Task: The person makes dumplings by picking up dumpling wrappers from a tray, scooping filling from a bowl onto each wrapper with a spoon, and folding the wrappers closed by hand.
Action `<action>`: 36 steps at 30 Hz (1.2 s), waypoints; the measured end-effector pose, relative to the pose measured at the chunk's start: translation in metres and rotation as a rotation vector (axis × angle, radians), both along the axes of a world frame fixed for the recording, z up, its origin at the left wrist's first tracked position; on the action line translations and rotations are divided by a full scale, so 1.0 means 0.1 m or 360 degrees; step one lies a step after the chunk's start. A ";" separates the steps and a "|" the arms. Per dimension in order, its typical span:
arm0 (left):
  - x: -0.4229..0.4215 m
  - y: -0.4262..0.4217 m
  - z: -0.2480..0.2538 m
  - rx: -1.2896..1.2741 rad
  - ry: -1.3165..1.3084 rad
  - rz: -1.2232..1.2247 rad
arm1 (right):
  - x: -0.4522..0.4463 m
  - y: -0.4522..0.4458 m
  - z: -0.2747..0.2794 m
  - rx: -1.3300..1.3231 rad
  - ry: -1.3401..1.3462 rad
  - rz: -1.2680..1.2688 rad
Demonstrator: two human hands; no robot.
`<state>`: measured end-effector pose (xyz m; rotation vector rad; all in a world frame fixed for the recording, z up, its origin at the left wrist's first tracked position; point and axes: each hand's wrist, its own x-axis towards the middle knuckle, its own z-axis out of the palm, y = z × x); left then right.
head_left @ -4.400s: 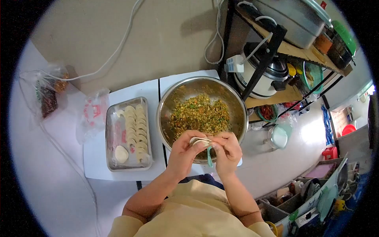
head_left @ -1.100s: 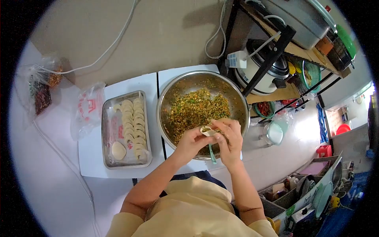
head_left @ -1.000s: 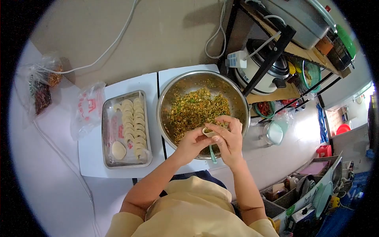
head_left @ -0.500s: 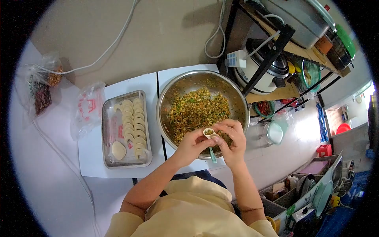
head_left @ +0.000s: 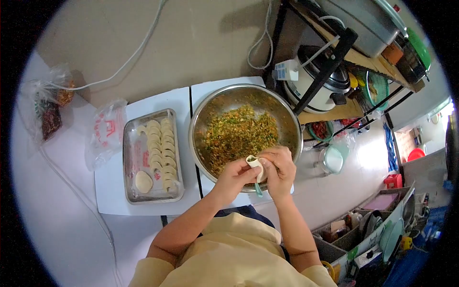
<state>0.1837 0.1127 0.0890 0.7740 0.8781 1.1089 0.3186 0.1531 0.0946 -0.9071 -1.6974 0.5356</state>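
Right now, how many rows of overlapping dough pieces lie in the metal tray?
2: one left row and one right row, side by side in the tray; any beneath would be hidden.

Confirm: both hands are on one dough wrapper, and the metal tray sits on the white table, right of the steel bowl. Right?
One fix: the metal tray is left of the steel bowl, per the head view. Left hand and right hand are indeed on one dough wrapper.

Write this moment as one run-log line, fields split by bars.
left hand: pinching wrapper | right hand: pinching same wrapper | filling: visible at wrapper's open end | bowl: beneath hands | tray: left of bowl
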 end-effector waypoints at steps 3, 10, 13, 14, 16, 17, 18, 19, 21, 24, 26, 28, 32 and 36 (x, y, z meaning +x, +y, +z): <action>-0.04 0.00 0.02 0.0051 0.0161 0.0017 | 0.02 0.01 0.04 -0.0200 0.0012 0.0082; -0.07 0.00 0.00 0.0030 0.0270 -0.0068 | 0.00 -0.02 0.07 -0.0144 -0.0047 0.0079; -0.09 0.00 0.11 0.0016 0.0364 -0.0029 | -0.01 -0.03 0.14 -0.0271 -0.0019 0.0153; -0.08 0.00 0.09 0.0016 0.0363 -0.0029 | -0.01 -0.03 0.15 -0.0286 -0.0055 0.0200; -0.07 0.01 0.05 0.0099 0.0369 -0.0042 | 0.01 0.00 0.06 -0.0273 -0.0099 0.0169; -0.08 0.01 0.06 0.0099 0.0368 -0.0043 | 0.02 0.01 0.03 -0.0257 -0.0143 0.0139; -0.08 0.01 0.07 0.0081 0.0370 -0.0071 | 0.02 0.01 0.03 -0.0256 -0.0143 0.0139; -0.09 0.01 0.08 0.0064 0.0371 -0.0096 | 0.02 0.01 0.03 -0.0257 -0.0100 0.0145; -0.11 0.02 0.02 0.0070 0.0391 -0.0106 | 0.00 0.00 0.05 -0.0254 -0.0060 0.0154; -0.15 0.03 0.00 0.0088 0.0446 -0.0130 | -0.04 -0.01 0.12 -0.0471 0.0118 0.0188; -0.16 0.03 0.02 0.0096 0.0482 -0.0146 | -0.03 0.00 0.11 -0.0366 -0.0017 0.0269; -0.15 0.03 0.05 0.0077 0.0380 -0.0174 | -0.02 0.02 0.06 -0.0342 -0.0069 0.0220; -0.19 0.03 0.03 0.0035 0.0351 -0.0220 | -0.02 0.02 0.06 -0.0319 -0.0117 0.0201; -0.21 0.02 0.13 -0.0074 0.0253 -0.0211 | -0.03 0.04 0.13 -0.0580 0.0040 0.0300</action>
